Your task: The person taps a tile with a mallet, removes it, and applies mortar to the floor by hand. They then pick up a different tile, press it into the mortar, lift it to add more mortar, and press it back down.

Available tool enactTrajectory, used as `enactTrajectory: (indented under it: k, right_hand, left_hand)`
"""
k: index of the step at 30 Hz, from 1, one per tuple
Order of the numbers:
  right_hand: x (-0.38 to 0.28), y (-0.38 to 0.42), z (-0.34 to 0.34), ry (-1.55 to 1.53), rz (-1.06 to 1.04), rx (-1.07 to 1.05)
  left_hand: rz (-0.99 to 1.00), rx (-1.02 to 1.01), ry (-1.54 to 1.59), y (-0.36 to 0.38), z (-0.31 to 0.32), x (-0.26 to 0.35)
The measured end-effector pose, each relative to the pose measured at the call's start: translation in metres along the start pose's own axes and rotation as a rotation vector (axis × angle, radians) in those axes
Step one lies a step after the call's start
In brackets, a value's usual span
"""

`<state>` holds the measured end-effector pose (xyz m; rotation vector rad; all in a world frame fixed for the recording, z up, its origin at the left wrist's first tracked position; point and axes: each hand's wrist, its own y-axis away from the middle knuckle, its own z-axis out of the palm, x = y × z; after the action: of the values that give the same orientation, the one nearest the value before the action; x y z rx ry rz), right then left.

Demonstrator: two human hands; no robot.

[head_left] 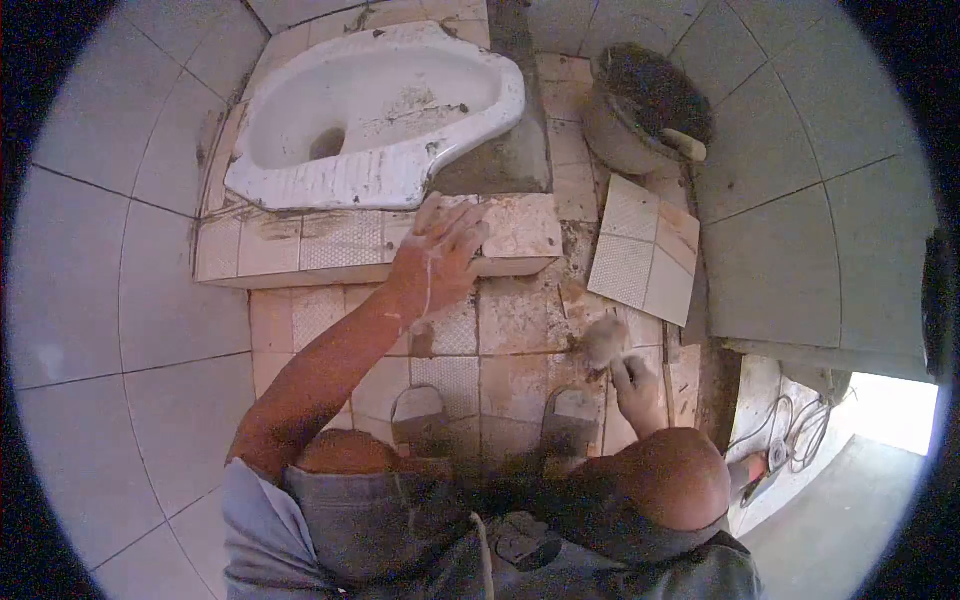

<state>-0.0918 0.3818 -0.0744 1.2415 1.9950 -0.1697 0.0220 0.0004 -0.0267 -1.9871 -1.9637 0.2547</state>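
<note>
My left hand lies with its fingers spread on the edge of the tiled step, just below the white squat toilet. Low on the right, my right hand is closed round the handle of a small trowel, whose greyish blade is blurred and sits over the dirty floor tiles. Wet-looking grey mortar fills the gap beside the toilet's right end. A patterned loose tile rests on the floor above my right hand.
At the upper right stands a bucket of dark material with a handle sticking out. Tiled walls rise on both sides. A power tool with coiled cable lies at the lower right. My sandalled feet are on the floor.
</note>
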Motion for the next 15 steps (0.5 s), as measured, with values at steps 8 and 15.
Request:
enactTrajectory:
  k: [8,15]
  right_hand:
    - [-0.141,-0.089,-0.028,-0.079,-0.265,-0.124]
    - [-0.209,-0.136,-0.008,0.224,-0.469,-0.15]
  left_hand:
    - [0.023,-0.036,-0.124,-0.001,-0.003,0.004]
    - [0.002,-0.094,-0.113,-0.001,0.002,0.002]
